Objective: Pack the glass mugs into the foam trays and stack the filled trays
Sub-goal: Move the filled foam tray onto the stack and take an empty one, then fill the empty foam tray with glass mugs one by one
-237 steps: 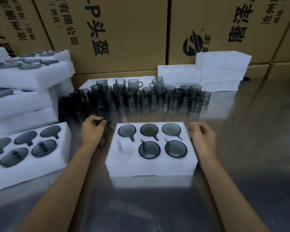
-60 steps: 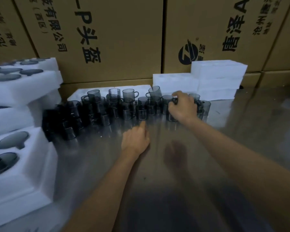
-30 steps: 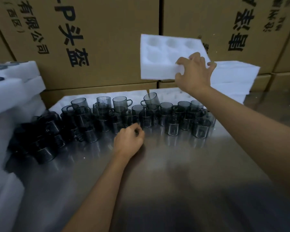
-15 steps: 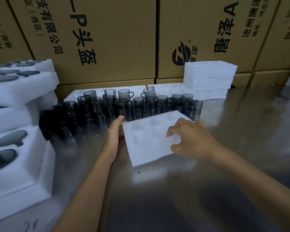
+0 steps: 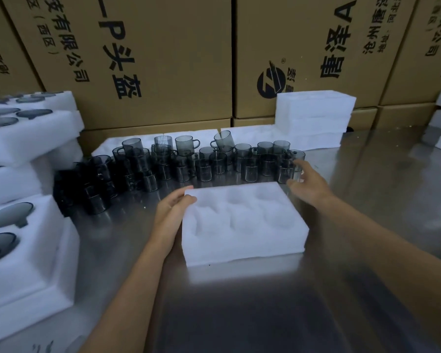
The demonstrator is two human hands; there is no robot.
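An empty white foam tray (image 5: 242, 225) lies flat on the steel table in front of me, its cavities facing up. My left hand (image 5: 172, 212) rests against the tray's left side, thumb on its top corner. My right hand (image 5: 307, 180) hovers with loose fingers off the tray's far right corner, close to the nearest smoky glass mugs (image 5: 285, 169). A long cluster of grey glass mugs (image 5: 189, 161) stands behind the tray.
Filled foam trays (image 5: 23, 250) are stacked at the left, with more stacks (image 5: 28, 133) behind. Empty foam trays (image 5: 313, 115) are piled at the back right. Cardboard boxes (image 5: 163, 59) wall off the rear. The steel table (image 5: 265, 314) extends toward me.
The foam tray came down from my right hand and now lies flat, cavities up. My right hand has let go and moved toward the mugs; my left hand steadies the tray's left side.
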